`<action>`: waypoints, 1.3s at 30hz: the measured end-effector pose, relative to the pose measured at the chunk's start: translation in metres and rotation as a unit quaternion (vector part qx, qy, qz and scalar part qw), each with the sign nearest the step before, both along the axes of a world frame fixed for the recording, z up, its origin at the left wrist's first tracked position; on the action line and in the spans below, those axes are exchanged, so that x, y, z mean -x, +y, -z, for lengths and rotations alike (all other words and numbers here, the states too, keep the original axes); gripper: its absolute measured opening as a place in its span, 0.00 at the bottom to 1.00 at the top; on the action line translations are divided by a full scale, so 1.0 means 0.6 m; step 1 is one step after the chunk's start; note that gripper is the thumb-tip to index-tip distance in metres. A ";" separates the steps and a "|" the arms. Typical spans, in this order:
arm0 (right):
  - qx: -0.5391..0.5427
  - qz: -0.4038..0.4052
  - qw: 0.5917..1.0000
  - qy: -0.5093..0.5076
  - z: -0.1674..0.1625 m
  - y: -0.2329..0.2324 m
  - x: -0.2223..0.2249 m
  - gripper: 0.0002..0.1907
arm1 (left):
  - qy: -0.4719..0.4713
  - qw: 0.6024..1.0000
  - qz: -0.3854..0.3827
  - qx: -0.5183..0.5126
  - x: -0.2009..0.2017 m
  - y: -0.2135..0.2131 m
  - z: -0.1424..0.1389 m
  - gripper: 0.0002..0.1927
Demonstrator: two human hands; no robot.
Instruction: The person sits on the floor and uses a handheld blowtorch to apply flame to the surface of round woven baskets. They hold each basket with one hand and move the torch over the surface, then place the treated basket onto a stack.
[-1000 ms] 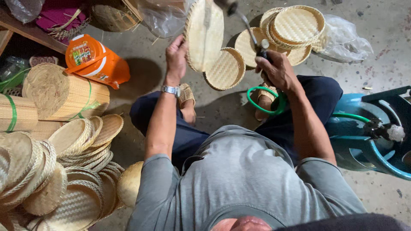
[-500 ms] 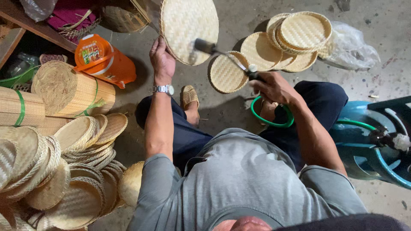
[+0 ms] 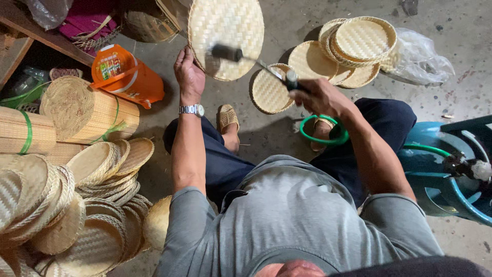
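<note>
Overhead, at top centre, the left hand (image 3: pixel 188 74) grips a round woven tray (image 3: pixel 225 36) by its rim; the right hand (image 3: pixel 318 95) fists a torch wand (image 3: pixel 256 61). An orange jug (image 3: pixel 125 77) with a colourful label lies upper left.

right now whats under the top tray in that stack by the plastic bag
More woven trays fan out under the top tray, only their rims showing. How many trays, and the floor below, is covered.

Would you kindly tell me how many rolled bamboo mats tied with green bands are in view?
2: one rolled bamboo mat lies beside the orange jug; another rolled mat sits at the left edge. More may be hidden.
</note>
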State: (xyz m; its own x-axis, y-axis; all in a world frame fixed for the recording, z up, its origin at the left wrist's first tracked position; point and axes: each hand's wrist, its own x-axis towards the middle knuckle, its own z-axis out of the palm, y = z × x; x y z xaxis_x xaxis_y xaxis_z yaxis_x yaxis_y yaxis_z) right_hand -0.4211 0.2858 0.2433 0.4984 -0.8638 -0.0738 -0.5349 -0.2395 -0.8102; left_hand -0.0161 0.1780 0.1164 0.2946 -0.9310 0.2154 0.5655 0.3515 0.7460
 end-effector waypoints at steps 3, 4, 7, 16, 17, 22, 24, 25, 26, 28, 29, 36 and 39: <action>0.019 0.038 0.999 -0.017 -0.002 0.000 0.012 0.15 | 0.025 0.999 0.043 -0.006 -0.025 -0.001 -0.006 0.11; 0.008 0.055 0.998 -0.029 -0.004 -0.002 0.017 0.16 | 0.016 0.999 0.044 -0.001 -0.031 0.000 -0.007 0.11; -0.002 0.095 0.994 -0.054 -0.028 -0.034 0.039 0.20 | 0.003 0.998 0.055 0.011 -0.041 0.003 -0.014 0.11; -0.013 0.038 0.998 -0.039 0.020 0.002 0.034 0.20 | 0.125 0.991 0.057 0.003 -0.035 0.001 -0.032 0.18; -0.005 0.014 1.000 -0.020 0.029 0.012 0.035 0.20 | 0.145 0.987 0.064 0.009 -0.036 -0.003 -0.031 0.19; -0.057 0.119 0.991 -0.023 0.027 0.004 0.055 0.16 | 0.090 0.994 0.052 0.011 -0.058 0.001 -0.028 0.18; -0.014 0.133 0.989 -0.064 0.003 -0.020 0.071 0.17 | 0.051 0.997 0.062 0.013 -0.063 0.004 -0.030 0.19; -0.019 0.136 0.989 -0.056 -0.006 -0.028 0.077 0.18 | 0.056 0.996 0.071 0.018 -0.063 0.005 -0.031 0.19; -0.022 0.139 0.989 -0.049 -0.014 -0.040 0.081 0.19 | 0.060 0.995 0.081 0.026 -0.063 0.005 -0.034 0.19; -0.038 0.151 0.986 -0.053 -0.016 -0.046 0.083 0.19 | 0.091 0.991 0.087 0.036 -0.060 0.001 -0.040 0.19; -0.052 0.159 0.984 -0.062 -0.009 -0.043 0.080 0.19 | 0.118 0.989 0.083 0.037 -0.058 -0.002 -0.044 0.19; 0.042 0.000 0.997 -0.061 0.072 0.016 0.037 0.17 | 0.200 0.979 -0.001 0.042 -0.040 -0.017 -0.042 0.14; -0.031 0.101 0.993 -0.047 0.047 -0.001 0.021 0.18 | 0.138 0.989 0.004 0.049 -0.026 -0.011 -0.028 0.11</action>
State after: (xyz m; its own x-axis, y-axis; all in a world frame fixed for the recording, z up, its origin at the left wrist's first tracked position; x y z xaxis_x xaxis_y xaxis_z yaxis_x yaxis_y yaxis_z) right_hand -0.4338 0.2854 0.2152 0.3217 -0.9423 -0.0924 -0.4888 -0.0817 -0.8686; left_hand -0.0004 0.1716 0.1335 0.3480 -0.9117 0.2183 0.7452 0.4103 0.5257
